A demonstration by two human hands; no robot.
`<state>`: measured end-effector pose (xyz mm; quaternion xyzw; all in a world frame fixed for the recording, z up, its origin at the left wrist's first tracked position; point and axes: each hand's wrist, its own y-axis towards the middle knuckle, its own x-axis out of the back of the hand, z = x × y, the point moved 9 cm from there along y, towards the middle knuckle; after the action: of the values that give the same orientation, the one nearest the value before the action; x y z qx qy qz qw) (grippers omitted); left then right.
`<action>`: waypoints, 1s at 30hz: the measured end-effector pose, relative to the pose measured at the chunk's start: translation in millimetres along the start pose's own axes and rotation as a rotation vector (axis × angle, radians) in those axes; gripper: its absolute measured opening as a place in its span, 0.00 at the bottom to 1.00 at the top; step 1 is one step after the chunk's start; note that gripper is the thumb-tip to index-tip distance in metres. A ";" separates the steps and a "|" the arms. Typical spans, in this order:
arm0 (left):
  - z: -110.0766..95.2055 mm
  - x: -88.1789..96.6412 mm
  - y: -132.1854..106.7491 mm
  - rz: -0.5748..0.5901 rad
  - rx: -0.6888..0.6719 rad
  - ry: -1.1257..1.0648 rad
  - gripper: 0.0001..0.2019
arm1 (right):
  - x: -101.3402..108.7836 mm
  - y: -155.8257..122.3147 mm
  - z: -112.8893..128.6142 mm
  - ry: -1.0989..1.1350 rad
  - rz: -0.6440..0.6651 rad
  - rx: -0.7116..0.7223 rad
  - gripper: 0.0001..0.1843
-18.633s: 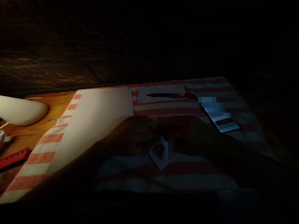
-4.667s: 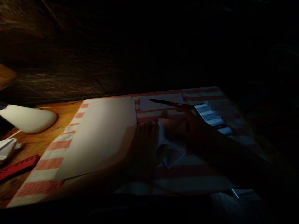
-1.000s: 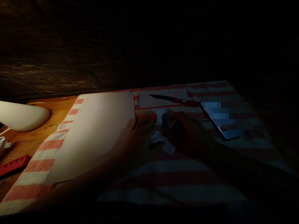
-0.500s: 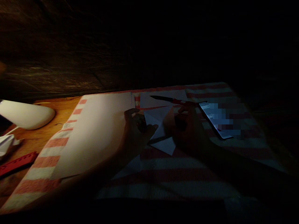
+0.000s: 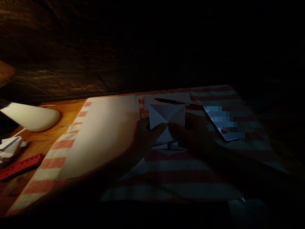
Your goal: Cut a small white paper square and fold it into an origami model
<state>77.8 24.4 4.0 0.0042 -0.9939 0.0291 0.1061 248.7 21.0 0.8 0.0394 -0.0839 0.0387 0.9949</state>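
The scene is very dark. A small folded white paper (image 5: pixel 166 117) with diagonal creases stands raised over the striped cloth (image 5: pixel 181 178). My left hand (image 5: pixel 146 136) pinches its lower left part. My right hand (image 5: pixel 193 135) pinches its lower right part, fingertips close to the left hand's. A flap of the same paper rests on the cloth just below the hands.
A large white sheet (image 5: pixel 105 130) lies left of the hands. Behind the paper a red-handled knife (image 5: pixel 171 101) rests on another paper. A lit phone (image 5: pixel 224 122) lies to the right. A white lamp (image 5: pixel 30 117), crumpled paper (image 5: pixel 9 148) and red ruler (image 5: pixel 21 162) sit on the wooden table at left.
Both hands have lifted the folded paper and turned its creased face up toward me; half a second ago it lay lower and partly opened between the hands.
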 end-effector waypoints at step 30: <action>-4.6 1.0 5.8 -0.076 -0.095 0.043 0.07 | 4.1 5.0 15.1 -0.371 -0.084 0.164 0.12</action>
<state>77.7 30.5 8.3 0.0363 -0.9908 -0.0219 0.1283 249.8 25.0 16.7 0.1304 -0.2605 -0.0042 0.9566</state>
